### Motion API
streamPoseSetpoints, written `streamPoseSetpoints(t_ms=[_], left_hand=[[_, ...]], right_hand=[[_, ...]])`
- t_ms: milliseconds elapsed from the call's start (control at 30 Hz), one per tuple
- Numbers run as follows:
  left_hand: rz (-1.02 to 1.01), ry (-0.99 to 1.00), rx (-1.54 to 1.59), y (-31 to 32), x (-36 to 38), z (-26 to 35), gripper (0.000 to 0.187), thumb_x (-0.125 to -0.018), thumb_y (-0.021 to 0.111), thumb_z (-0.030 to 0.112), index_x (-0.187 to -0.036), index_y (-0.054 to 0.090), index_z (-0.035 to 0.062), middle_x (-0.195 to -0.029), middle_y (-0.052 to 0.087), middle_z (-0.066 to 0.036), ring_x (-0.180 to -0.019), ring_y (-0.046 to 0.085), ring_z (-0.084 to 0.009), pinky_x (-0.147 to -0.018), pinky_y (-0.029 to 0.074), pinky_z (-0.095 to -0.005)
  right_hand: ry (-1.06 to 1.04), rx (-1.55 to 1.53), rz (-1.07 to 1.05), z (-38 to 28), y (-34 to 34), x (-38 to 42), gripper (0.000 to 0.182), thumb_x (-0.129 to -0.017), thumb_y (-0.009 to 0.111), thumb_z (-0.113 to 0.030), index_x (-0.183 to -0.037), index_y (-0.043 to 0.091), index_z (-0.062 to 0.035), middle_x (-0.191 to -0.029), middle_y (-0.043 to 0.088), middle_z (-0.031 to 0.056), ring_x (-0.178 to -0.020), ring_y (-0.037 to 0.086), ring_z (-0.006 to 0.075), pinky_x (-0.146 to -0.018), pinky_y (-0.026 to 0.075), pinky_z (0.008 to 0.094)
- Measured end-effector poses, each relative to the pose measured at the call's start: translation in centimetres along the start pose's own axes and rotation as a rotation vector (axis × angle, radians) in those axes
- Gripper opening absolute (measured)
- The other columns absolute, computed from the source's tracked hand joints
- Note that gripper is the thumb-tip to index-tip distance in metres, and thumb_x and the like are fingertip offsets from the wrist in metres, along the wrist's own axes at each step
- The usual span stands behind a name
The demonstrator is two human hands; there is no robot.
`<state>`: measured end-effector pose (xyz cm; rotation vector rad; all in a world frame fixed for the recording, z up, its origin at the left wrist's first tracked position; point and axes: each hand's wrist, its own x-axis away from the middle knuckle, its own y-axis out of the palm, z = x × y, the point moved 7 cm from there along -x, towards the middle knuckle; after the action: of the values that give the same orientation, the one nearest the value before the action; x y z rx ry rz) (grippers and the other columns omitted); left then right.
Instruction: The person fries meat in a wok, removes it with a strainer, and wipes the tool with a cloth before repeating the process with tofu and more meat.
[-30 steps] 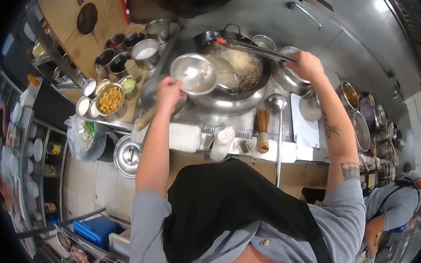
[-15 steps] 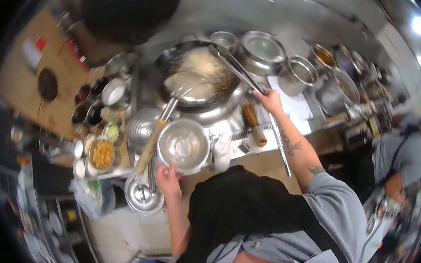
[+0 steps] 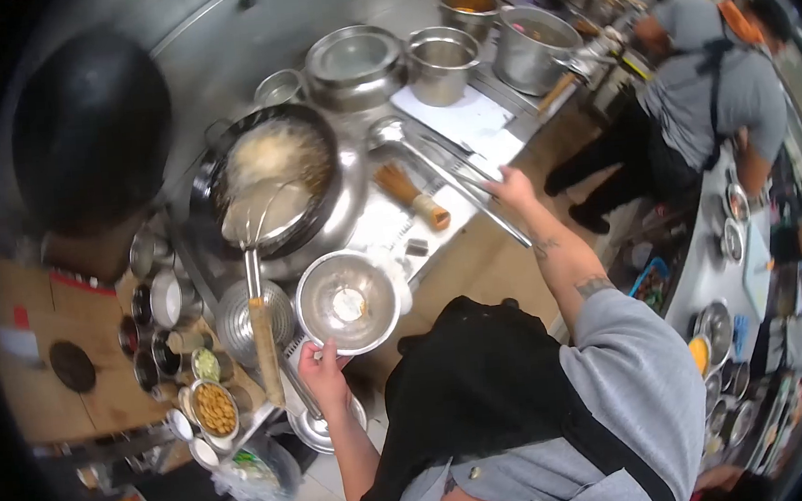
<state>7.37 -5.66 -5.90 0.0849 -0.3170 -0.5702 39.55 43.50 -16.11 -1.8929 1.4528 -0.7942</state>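
The metal bowl [image 3: 343, 288] is held by the left hand [image 3: 326, 374], with fingers and thumb pinched on its near rim. It is held beside the strainer's wooden handle [image 3: 265, 346]. It looks thin, light and stiff — the rim may be slick, so it is best gripped there, with the fingers spread below. The metal tongs [image 3: 462, 163] are held near one end by the right hand [image 3: 512, 190], fingers closed around them; they look long and springy. Food is being fried in the wok [image 3: 204, 200].
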Motion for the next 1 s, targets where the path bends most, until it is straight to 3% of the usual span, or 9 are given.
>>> streamPoseSetpoints(t_ms=[100, 133, 267, 333, 400, 567, 733, 867, 1000], left_hand=[[-0.122, -0.014, -0.059, 4.8, -0.3, -0.1, 0.015, -0.091, 0.062, 0.005, -0.086, 0.048, 0.0057, -0.086, 0.061, -0.006, -0.073, 0.064, -0.0148, -0.063, 0.060, -0.0333], [-0.148, -0.045, -0.030, 6.5, -0.4, -1.0, 0.016, -0.091, 0.061, 0.005, -0.086, 0.046, 0.0069, -0.086, 0.060, -0.006, -0.073, 0.063, -0.0142, -0.062, 0.060, -0.0333], [-0.379, -0.065, -0.059, 15.5, 1.3, -3.2, 0.015, -0.094, 0.059, 0.008, -0.085, 0.046, 0.0089, -0.085, 0.060, -0.005, -0.073, 0.062, -0.0133, -0.062, 0.057, -0.0311], [-0.416, -0.115, -0.094, 19.0, 1.9, -4.4, 0.017, -0.094, 0.060, 0.012, -0.085, 0.046, 0.0101, -0.083, 0.059, -0.004, -0.068, 0.059, -0.0120, -0.065, 0.056, -0.0313], [-0.489, -0.154, -0.109, 22.9, 2.4, -7.3, 0.018, -0.095, 0.060, 0.014, -0.085, 0.046, 0.0103, -0.079, 0.058, -0.002, -0.067, 0.058, -0.0114, -0.064, 0.055, -0.0304], [-0.745, -0.274, -0.191, 33.2, 7.7, -13.8, 0.018, -0.096, 0.059, 0.012, -0.084, 0.045, 0.0093, -0.080, 0.059, -0.004, -0.070, 0.061, -0.0119, -0.063, 0.058, -0.0307], [-0.914, -0.331, -0.274, 41.9, 14.7, -18.0, 0.012, -0.096, 0.058, 0.011, -0.089, 0.050, 0.0068, -0.083, 0.060, -0.005, -0.073, 0.062, -0.0137, -0.065, 0.059, -0.0311], [-1.098, -0.436, -0.387, 45.6, 19.9, -19.8, 0.013, -0.098, 0.058, 0.018, -0.102, 0.056, 0.0062, -0.103, 0.062, -0.008, -0.085, 0.067, -0.0211, -0.068, 0.058, -0.0338], [-1.274, -0.582, -0.755, 41.9, 16.3, -28.2, 0.022, -0.095, 0.062, 0.021, -0.109, 0.054, 0.0060, -0.106, 0.061, -0.007, -0.084, 0.068, -0.0225, -0.066, 0.057, -0.0304]], right_hand=[[-0.114, -0.175, 0.024, -6.5, -3.6, 1.2, 0.074, -0.075, 0.078, -0.043, -0.123, 0.056, 0.0076, -0.110, 0.068, 0.0225, -0.098, 0.066, 0.0278, -0.088, 0.052, 0.0382], [-0.123, -0.182, 0.019, -5.7, -3.4, 0.5, 0.072, -0.075, 0.078, -0.044, -0.126, 0.056, 0.0032, -0.113, 0.065, 0.0260, -0.103, 0.065, 0.0354, -0.090, 0.052, 0.0400], [-0.311, -0.229, 0.128, -2.2, -6.1, 7.2, 0.042, -0.080, 0.073, -0.033, -0.108, 0.068, -0.0032, -0.087, 0.071, 0.0178, -0.083, 0.069, 0.0307, -0.075, 0.054, 0.0395], [-0.202, -0.565, -0.007, 2.3, -5.4, 12.5, 0.033, -0.085, 0.071, -0.033, -0.099, 0.069, -0.0036, -0.080, 0.070, 0.0114, -0.079, 0.069, 0.0228, -0.067, 0.054, 0.0360], [0.171, -0.934, -0.328, 5.7, -5.5, 18.7, 0.028, -0.088, 0.069, -0.033, -0.096, 0.069, -0.0057, -0.081, 0.070, 0.0065, -0.079, 0.068, 0.0159, -0.063, 0.054, 0.0317], [0.373, -1.172, -0.295, 11.2, -9.6, 27.5, 0.024, -0.090, 0.070, -0.028, -0.098, 0.066, -0.0051, -0.095, 0.069, 0.0064, -0.080, 0.068, 0.0154, -0.061, 0.055, 0.0275], [0.529, -1.381, 0.088, 19.8, -13.8, 30.1, 0.017, -0.091, 0.067, -0.020, -0.093, 0.064, -0.0027, -0.091, 0.067, 0.0078, -0.078, 0.068, 0.0171, -0.061, 0.058, 0.0295], [0.620, -1.483, 0.493, 27.5, -19.2, 31.7, 0.013, -0.090, 0.067, -0.015, -0.090, 0.063, -0.0021, -0.087, 0.067, 0.0097, -0.073, 0.067, 0.0195, -0.060, 0.059, 0.0320], [0.686, -1.270, 0.887, 35.1, -27.0, 32.9, 0.011, -0.092, 0.060, -0.009, -0.086, 0.060, 0.0013, -0.079, 0.065, 0.0111, -0.069, 0.067, 0.0209, -0.062, 0.059, 0.0311]])
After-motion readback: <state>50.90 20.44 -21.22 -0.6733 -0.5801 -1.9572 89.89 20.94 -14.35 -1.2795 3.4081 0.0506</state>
